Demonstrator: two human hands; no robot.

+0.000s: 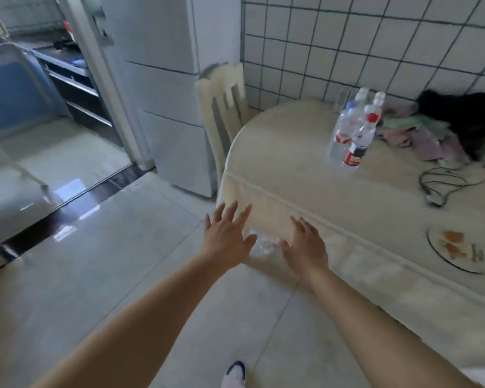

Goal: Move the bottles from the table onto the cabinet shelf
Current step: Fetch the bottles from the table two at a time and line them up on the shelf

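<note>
Fingers (230, 211) of the left hand (226, 238) are straight and spread; those of the right hand (305, 245) are straight and slightly apart. Neither hand holds anything. Both hands hover at the near edge of the table (305, 186), in front of its hanging cloth. A blurred clear object (263, 246) lies between the hands; what it is cannot be told.

The bottles (353, 130) stand upright in a close cluster on the far part of the table, near the tiled wall (361, 51). They are clear plastic with red-and-white labels; fill level cannot be told. A heap of cloths (420, 133) lies just beside them. A plate (454, 252) near the right edge holds orange food pieces.
</note>
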